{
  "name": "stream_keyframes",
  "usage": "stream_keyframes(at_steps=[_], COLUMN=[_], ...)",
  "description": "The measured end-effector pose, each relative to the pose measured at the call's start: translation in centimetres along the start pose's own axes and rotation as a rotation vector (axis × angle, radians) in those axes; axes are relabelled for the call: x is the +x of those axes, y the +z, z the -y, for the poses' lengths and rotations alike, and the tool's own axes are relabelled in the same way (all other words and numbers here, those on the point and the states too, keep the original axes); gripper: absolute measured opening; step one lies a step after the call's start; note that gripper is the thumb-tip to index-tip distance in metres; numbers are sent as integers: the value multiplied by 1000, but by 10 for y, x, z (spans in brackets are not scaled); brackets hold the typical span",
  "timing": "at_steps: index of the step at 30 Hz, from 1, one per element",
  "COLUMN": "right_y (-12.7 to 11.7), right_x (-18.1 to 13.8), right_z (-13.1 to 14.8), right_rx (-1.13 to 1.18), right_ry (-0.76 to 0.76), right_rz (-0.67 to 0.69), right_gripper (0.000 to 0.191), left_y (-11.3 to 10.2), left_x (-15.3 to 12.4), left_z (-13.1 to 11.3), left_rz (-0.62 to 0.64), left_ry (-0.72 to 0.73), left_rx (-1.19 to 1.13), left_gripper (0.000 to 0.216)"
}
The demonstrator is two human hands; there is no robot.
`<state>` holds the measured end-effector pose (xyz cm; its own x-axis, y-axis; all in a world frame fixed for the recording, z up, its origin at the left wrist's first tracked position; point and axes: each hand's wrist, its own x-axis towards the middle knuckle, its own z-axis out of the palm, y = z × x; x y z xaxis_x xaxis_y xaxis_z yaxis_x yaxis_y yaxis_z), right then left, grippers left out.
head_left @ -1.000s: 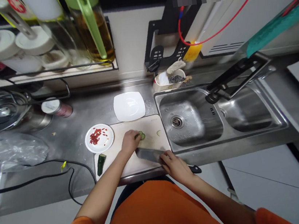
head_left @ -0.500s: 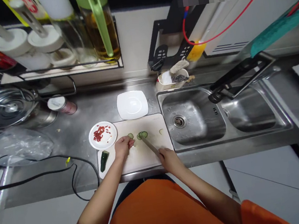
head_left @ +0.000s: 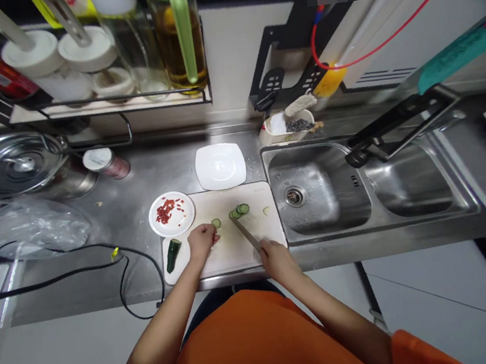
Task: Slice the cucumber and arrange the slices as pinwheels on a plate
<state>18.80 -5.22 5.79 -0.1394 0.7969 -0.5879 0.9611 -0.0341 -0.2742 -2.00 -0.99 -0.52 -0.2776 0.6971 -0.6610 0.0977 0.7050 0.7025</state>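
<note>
My right hand is wrapped around the handle of a kitchen knife, its blade pointing up and left across the cutting board. The blade tip lies close to a small row of overlapping cucumber slices. With fingers pinched, my left hand is at a single cucumber slice, which shows at the fingertips; the exact grip is partly hidden. Left of that hand, a dark green cucumber piece lies on the board. One thin cucumber sliver rests near the board's right side.
A round plate with chopped red bits overlaps the board's upper left corner. Behind the board sits a white square plate. A double sink is at right. Black cables, a plastic bag and a lidded pot occupy the left.
The view has shifted slightly. The overlapping slices lie a little farther from the knife tip and look more fanned out. Both hands have stayed nearly in place.
</note>
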Motion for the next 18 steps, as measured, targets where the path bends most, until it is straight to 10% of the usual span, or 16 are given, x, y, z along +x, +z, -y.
stream_keyframes(at_steps=[5, 12, 18], right_y=[-5, -8, -9], right_x=[1, 3, -1], right_z=[9, 20, 40], right_rx=[-14, -86, -113], right_ry=[-10, -11, -88], right_rz=[62, 164, 170], right_gripper=[37, 51, 42], left_y=[-11, -15, -8], left_x=[0, 6, 9], left_z=[-1, 14, 26], left_rz=[-5, -182, -162], left_ry=[124, 657, 729], left_rx=[344, 579, 559], left_gripper=[30, 29, 22])
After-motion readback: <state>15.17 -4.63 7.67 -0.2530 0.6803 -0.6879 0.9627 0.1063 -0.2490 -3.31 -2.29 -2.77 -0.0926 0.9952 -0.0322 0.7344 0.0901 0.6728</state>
